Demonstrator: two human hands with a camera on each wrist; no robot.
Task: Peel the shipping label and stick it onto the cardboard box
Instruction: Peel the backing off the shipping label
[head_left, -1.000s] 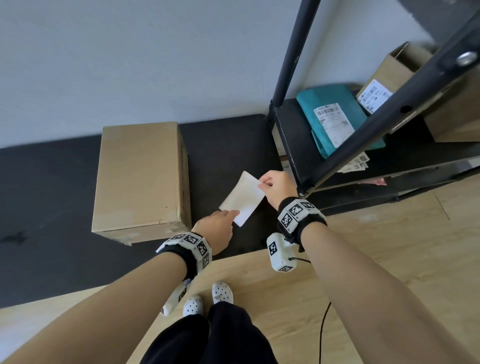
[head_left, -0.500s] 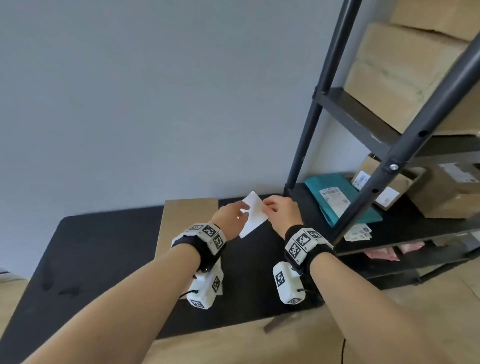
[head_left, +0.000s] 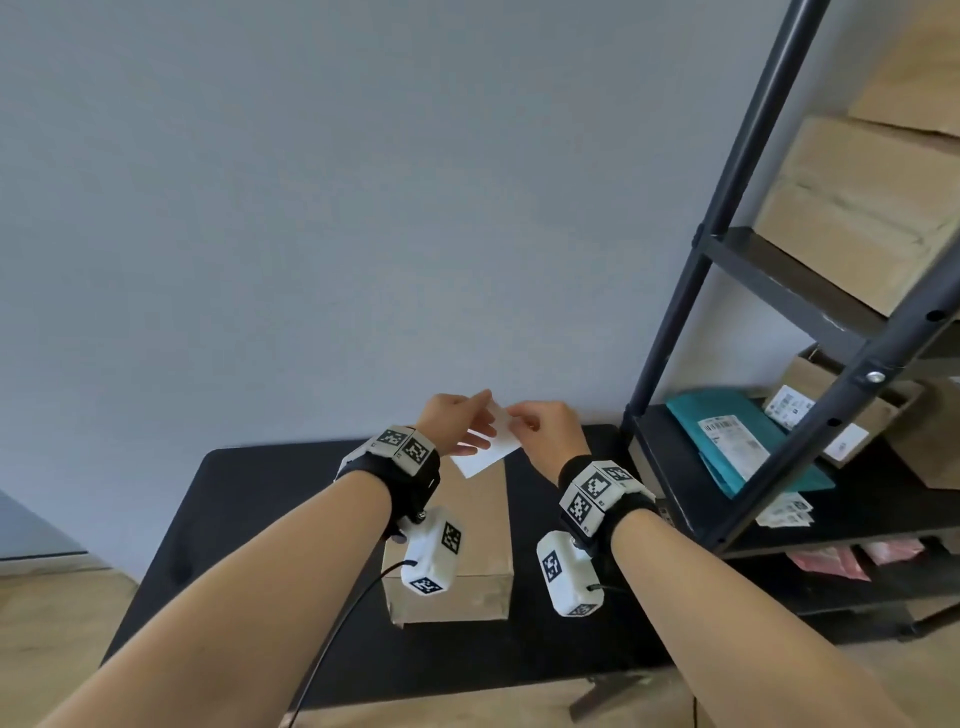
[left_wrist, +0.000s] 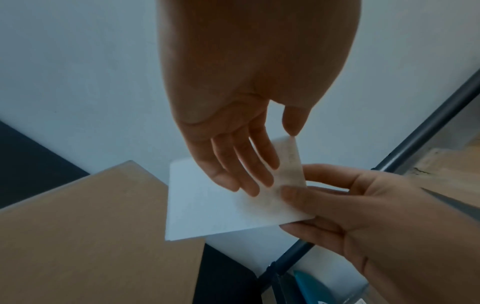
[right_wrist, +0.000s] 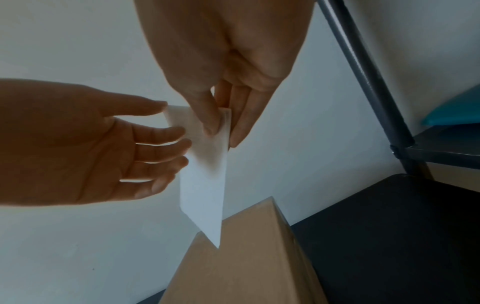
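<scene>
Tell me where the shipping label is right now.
The shipping label is held in the air between both hands in the head view, pinched by the right hand, left hand touching it, above the cardboard box on the black table.

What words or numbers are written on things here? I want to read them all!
None can be read.
Shipping label in the hands: looks blank from every view.
Label on the teal mailer bag: barcode and print, too blurred.
Labels on the shelf box: too small.
Loose labels on the shelf: too small.
Wrist bands: square black-and-white code patterns, no words.
</scene>
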